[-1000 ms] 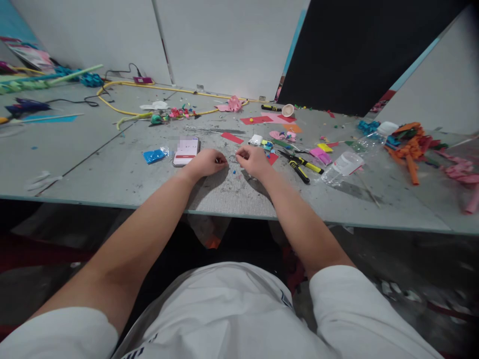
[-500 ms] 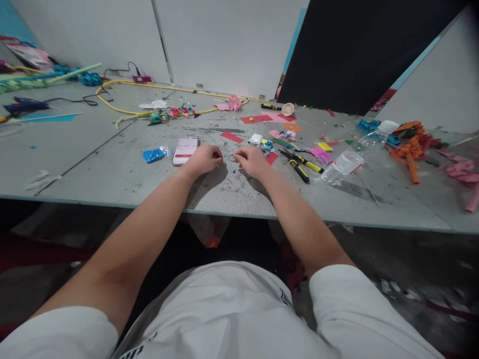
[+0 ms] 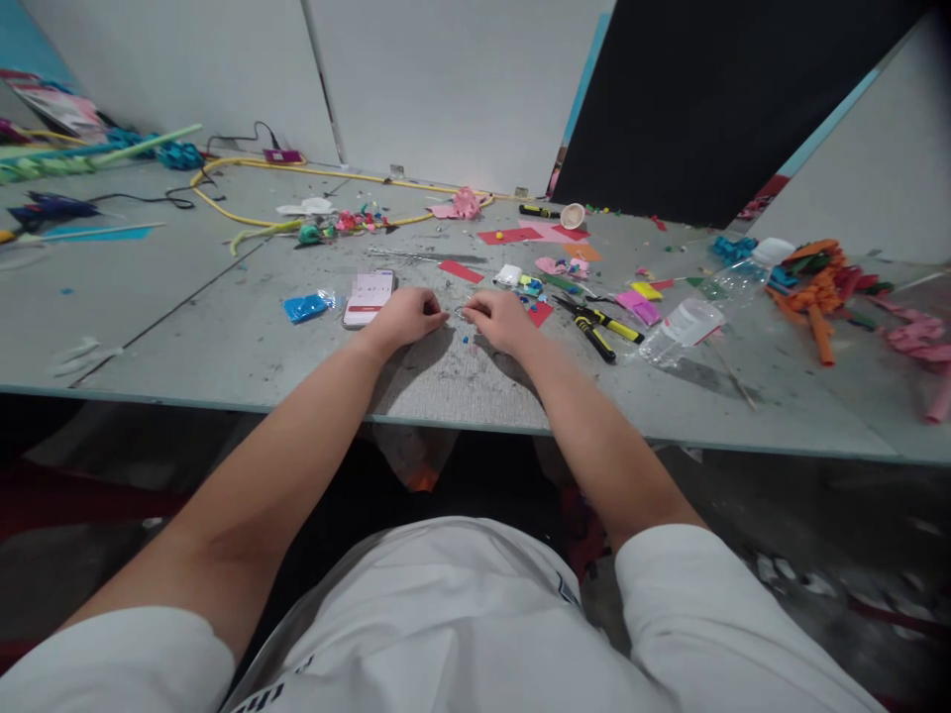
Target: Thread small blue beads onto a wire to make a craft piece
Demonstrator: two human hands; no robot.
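Observation:
Above the grey table (image 3: 446, 391), my left hand (image 3: 411, 315) is closed in a pinch, beside a phone (image 3: 364, 307) with a lit screen. What its fingertips hold, if anything, is too small to make out. My right hand (image 3: 499, 319) is pinched too, a short gap away, with a faint thin loop or thread at its fingertips that I cannot name. A tiny blue bead-like piece (image 3: 466, 340) lies on the table between the hands. To the right of my right hand rest yellow-and-black pliers (image 3: 598, 332). A small blue packet (image 3: 304, 308) lies left of the phone.
A clear plastic cup-like container (image 3: 680, 332) and a plastic bottle (image 3: 747, 272) lie to the right, near orange crepe-paper pieces (image 3: 809, 282). Red paper scraps (image 3: 461, 271) are scattered behind my hands. A yellow cable (image 3: 223, 210) loops along the back; a glue gun (image 3: 52, 210) lies far left.
My left hand has shifted slightly right, bringing its fingertips a little closer to my right hand. The right hand stays almost in place; both remain pinched.

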